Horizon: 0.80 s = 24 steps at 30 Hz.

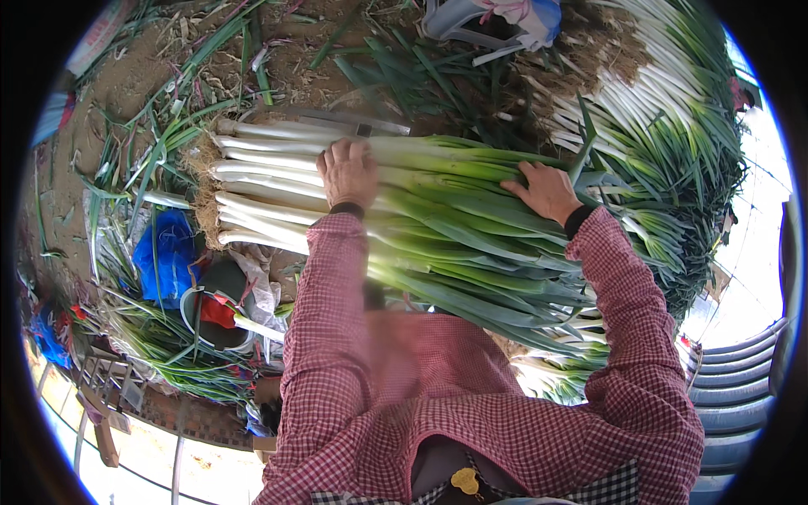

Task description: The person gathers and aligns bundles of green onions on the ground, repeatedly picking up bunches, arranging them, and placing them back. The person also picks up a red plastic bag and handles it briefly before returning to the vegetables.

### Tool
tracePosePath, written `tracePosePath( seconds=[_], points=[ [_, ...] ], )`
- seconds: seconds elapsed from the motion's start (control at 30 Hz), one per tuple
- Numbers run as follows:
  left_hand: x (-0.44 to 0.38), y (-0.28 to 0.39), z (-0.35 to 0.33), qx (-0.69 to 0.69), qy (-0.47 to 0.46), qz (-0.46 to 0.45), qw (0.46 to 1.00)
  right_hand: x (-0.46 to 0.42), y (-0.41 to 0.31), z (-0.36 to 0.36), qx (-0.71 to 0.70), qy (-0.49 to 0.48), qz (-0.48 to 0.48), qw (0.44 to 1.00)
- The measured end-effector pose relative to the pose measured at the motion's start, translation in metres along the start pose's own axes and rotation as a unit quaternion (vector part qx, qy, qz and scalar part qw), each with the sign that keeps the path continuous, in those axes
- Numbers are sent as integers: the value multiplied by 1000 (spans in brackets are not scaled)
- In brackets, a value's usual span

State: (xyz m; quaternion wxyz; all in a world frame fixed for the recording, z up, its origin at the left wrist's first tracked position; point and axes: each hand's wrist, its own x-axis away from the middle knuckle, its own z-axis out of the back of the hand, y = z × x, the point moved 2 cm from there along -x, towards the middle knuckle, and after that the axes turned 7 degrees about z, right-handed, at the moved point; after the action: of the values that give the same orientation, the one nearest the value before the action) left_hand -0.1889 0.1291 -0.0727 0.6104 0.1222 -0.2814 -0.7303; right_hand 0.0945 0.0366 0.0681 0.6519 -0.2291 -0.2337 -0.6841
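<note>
A broad bundle of long green onions point(435, 208) lies crosswise in front of me, with roots point(205, 189) to the left and green leaves to the right. My left hand point(349, 173) curls its fingers over the white stalks near the far side of the bundle. Farther right, my right hand point(546, 192) rests on the leaves, its thumb spread from the fingers. Whatever supports the bundle is mostly hidden; a flat metal piece point(353, 123) shows just beyond it.
A large heap of green onions point(663, 120) fills the far right. At left stand a bucket point(189, 315) with red material inside and a blue plastic bag point(165, 255). A grey plastic stool point(439, 22) is at the far side. Loose leaves litter the soil point(139, 69).
</note>
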Motion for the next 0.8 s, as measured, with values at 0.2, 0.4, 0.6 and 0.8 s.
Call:
tracePosePath(
  seconds=[0.2,0.4,0.6,0.8],
  points=[
    [1,-7,-9,9,25,-12,1000,65,56,-47,-84,71,-160,981],
    [4,-6,-12,4,48,-33,998,48,68,-109,-142,192,-175,955],
    [2,-3,-12,-18,11,1,1000,60,87,-107,-76,134,-76,985],
    [0,-6,-22,22,36,-20,999,17,24,54,147,128,43,980]
  ],
)
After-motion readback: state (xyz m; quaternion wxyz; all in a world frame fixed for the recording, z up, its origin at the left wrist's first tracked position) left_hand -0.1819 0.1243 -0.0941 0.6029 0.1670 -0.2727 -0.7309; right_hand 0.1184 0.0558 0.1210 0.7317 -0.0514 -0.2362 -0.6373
